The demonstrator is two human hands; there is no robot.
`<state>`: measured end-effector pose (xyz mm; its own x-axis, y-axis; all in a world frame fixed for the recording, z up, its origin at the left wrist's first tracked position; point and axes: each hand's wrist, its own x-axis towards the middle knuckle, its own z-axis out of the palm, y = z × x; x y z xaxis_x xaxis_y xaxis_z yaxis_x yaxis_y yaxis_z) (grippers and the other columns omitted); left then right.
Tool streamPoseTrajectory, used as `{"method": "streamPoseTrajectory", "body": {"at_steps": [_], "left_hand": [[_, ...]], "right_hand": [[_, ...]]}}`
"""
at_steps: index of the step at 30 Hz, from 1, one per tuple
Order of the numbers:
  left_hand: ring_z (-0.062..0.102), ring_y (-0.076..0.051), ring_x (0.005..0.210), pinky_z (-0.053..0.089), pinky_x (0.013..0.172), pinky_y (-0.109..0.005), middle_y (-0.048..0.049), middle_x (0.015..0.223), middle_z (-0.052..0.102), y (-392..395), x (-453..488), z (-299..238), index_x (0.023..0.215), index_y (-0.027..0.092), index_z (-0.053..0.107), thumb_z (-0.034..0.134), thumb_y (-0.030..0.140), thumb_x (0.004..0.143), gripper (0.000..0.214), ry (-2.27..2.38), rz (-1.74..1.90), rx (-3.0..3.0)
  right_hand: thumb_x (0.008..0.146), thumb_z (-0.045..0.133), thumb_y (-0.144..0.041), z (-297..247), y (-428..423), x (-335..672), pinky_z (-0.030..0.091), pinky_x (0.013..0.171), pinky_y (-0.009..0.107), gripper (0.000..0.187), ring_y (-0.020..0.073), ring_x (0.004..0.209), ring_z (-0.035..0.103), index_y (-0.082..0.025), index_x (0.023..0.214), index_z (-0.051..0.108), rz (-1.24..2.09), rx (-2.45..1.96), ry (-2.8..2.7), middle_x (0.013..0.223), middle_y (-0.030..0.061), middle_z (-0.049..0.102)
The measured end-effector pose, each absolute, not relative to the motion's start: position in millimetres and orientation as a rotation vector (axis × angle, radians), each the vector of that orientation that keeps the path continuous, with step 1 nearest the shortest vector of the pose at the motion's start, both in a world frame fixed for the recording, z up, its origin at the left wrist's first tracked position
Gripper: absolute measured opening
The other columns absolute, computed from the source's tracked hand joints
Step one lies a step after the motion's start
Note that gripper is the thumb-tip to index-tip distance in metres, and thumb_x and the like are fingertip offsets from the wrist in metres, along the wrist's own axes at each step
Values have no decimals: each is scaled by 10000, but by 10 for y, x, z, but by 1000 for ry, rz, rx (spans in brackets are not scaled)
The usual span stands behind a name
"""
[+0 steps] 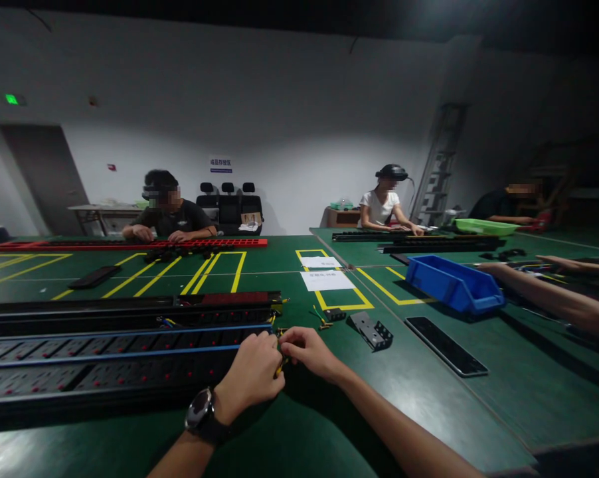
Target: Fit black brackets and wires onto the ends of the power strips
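My left hand, with a black watch on its wrist, is closed at the right end of a long black power strip. A bit of yellow wire shows at its fingers. Thumb and fingertips of my right hand are pinched together right beside it; what they grip is too small to make out. Red dots and blue bands run along the strip. Behind it lies another long black housing. Loose wires with brass-coloured ends and a black metal bracket rest beyond my right hand.
A phone and a blue bin stand to the right, near another person's arms. White papers lie ahead. Across the green table, people work at a red rail and black strips; a green tray stands there.
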<state>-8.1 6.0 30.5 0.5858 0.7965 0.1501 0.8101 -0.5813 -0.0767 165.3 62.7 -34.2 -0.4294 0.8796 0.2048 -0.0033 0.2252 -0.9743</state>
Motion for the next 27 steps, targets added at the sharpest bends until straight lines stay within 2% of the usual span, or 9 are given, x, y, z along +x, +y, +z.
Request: {"method": "streamPoseTrajectory", "body": {"at_steps": [5, 7, 9, 13, 17, 27], "left_hand": [[583, -262, 940, 429, 783, -385, -100, 917, 659, 80, -99, 285, 746, 166, 648, 587, 351, 858, 224, -1363, -206, -2672], [585, -258, 922, 432, 777, -380, -93, 891, 653, 91, -107, 300, 716, 173, 646, 569, 431, 883, 317, -1386, -249, -2674], [587, -243, 905, 436, 770, -364, -85, 900, 649, 101, -111, 328, 741, 182, 648, 552, 443, 899, 320, -1433, -328, -2663], [591, -226, 958, 461, 808, -335, -80, 1009, 662, 118, -106, 366, 1002, 194, 652, 523, 306, 915, 191, -1468, -501, -2644], [598, -221, 1067, 476, 904, -346, -75, 1126, 664, 126, -106, 362, 1263, 232, 599, 452, 252, 963, 334, -1457, -582, -2708], [660, -192, 938, 477, 849, -305, -54, 993, 731, 184, -207, 389, 1046, 216, 710, 461, 322, 982, 278, -1495, -652, -2910]], "right_hand": [[764, 757, -428, -347, 630, 1645, 446, 545, 230, 309, 114, 632, 562, -153, 889, 692, 1341, -824, -1650, 794, 9, 670], [751, 768, -444, -346, 637, 1640, 444, 542, 229, 335, 122, 647, 574, -161, 905, 679, 1349, -829, -1620, 801, 9, 669], [729, 786, -471, -340, 641, 1635, 438, 536, 228, 380, 125, 644, 578, -174, 926, 652, 1360, -838, -1571, 799, 4, 666], [684, 823, -481, -324, 642, 1636, 400, 514, 221, 446, 96, 547, 520, -194, 919, 574, 1402, -859, -1496, 722, -32, 636], [648, 846, -487, -306, 627, 1658, 373, 504, 211, 492, 88, 528, 493, -199, 905, 539, 1446, -872, -1481, 675, -49, 612], [643, 867, -553, -255, 600, 1732, 313, 501, 202, 571, 74, 519, 461, -194, 995, 597, 1573, -850, -1502, 684, -44, 619]]}}
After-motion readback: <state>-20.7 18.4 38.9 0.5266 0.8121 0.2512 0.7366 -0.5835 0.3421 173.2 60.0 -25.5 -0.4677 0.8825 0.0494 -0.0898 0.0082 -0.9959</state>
